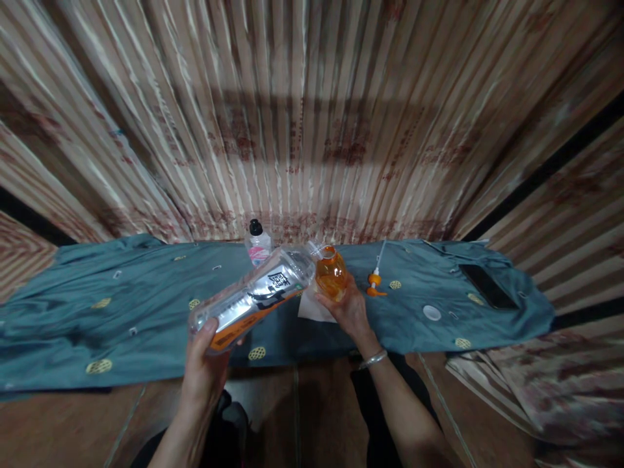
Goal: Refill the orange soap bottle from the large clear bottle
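Observation:
My left hand (208, 354) is wrapped round the base of a large clear bottle (258, 296) with a silver and orange label. The bottle is tipped, its neck end up and to the right, with its mouth close to the opening of an amber bottle (331, 276). Whether the two mouths touch, or any liquid runs between them, I cannot tell. My right hand (350, 309) grips the amber bottle low on its side and holds it slightly tilted over a white sheet (314, 307). Right of this hand lies an orange pump top (374, 283) with a pale tube.
A clear bottle with a black cap (258, 244) stands behind the large bottle. To the right are a round white lid (431, 313) and a dark phone (487, 286) on the green cloth (160, 312). A patterned curtain (302, 117) hangs behind.

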Available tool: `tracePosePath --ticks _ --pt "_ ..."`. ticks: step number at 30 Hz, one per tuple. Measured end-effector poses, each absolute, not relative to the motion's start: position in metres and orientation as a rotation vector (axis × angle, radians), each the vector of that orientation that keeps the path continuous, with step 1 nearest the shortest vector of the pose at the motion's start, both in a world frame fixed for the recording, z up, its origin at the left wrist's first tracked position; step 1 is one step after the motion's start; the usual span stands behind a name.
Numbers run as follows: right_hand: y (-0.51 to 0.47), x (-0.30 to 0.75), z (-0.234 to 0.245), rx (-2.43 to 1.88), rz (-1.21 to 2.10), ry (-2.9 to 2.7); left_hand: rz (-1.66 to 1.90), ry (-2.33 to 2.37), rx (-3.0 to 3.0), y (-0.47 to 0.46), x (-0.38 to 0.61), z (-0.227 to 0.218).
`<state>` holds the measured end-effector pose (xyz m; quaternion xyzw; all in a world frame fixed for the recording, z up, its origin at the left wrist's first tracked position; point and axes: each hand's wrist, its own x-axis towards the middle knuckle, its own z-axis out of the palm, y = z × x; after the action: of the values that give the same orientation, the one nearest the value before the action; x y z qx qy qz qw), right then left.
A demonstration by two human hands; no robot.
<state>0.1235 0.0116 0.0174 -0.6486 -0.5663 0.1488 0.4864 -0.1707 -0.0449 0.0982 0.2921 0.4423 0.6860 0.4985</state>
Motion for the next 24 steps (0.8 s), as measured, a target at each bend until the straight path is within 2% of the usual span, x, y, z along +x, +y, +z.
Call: tracePosePath --ticks 16,24 --pt "0.032 0.128 0.058 -1.655 0.440 -1.378 1.668 1.093 0.692 -0.017 -0.154 0.127" --pt "0.040 0.138 0.042 -1.618 0.389 -1.410 1.681 1.105 0.661 -0.009 -0.154 0.119"
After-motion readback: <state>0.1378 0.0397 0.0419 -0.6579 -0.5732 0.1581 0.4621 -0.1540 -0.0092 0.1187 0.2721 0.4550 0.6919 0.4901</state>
